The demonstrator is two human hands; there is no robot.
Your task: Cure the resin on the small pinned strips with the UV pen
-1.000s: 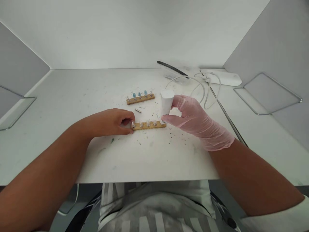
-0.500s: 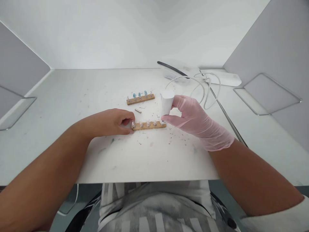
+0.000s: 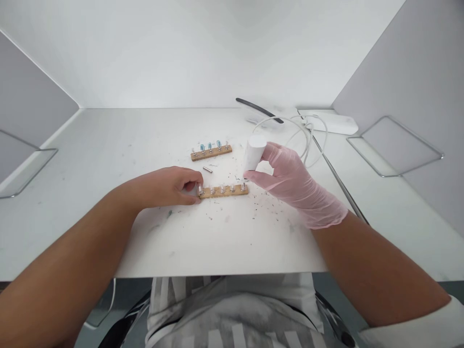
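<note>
My left hand (image 3: 170, 187) pinches the near strip (image 3: 227, 193), which carries clear tips (image 3: 222, 188). My right hand (image 3: 292, 181) grips a white device (image 3: 253, 152).

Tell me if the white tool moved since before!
Yes, the white tool tilted and shifted slightly right, away from the back wooden strip.

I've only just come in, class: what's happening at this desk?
The left hand, bare, grips the left end of the near wooden strip, which carries a row of small clear pieces. The right hand, in a pink glove, holds a white device over the strip's right end. A second wooden strip, with some blue pieces, lies farther back on the desk.
</note>
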